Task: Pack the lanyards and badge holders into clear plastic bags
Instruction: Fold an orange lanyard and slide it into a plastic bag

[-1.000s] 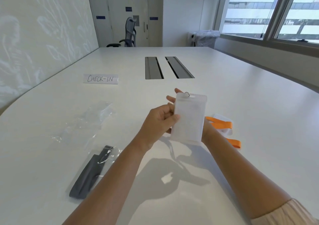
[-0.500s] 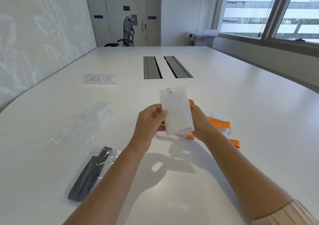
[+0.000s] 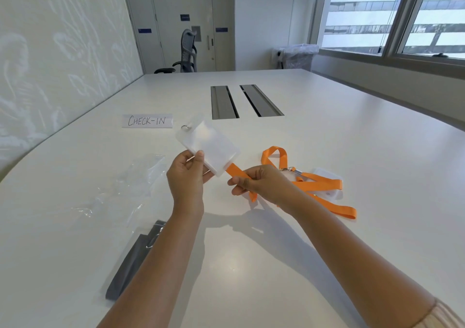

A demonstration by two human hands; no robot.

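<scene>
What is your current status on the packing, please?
Left hand holds badge holder. Right hand pinches orange lanyard. Clear bags unobstructed.

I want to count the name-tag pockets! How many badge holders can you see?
2. One badge holder is gripped in the left hand; another badge holder lies under the orange lanyard. More may be hidden.

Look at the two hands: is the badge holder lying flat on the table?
No. The left hand pinches the badge holder and holds it above the table, while the right hand grips the orange lanyard.
</scene>
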